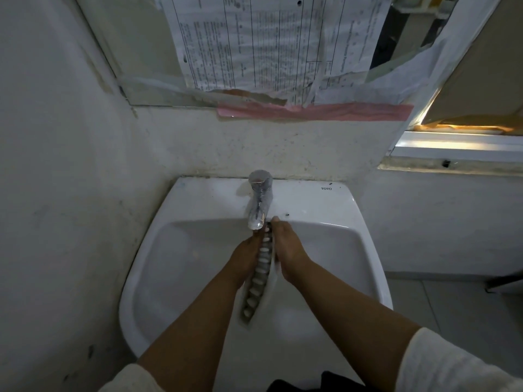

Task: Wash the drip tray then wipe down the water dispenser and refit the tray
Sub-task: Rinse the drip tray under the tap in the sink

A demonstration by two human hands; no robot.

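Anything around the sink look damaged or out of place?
Yes. The printed sheet taped over the mirror is wrinkled, its lower edge torn and peeling above the pink tape. The drip tray, held on edge over the basin, looks intact.

- Both forearms bare from the cuff to the wrist.
- left sleeve (133,377): cream, soft knit-like fabric, at 7 o'clock.
- right sleeve (452,363): same cream fabric, wide cuff, at 5 o'clock.
- No rings or watch visible.
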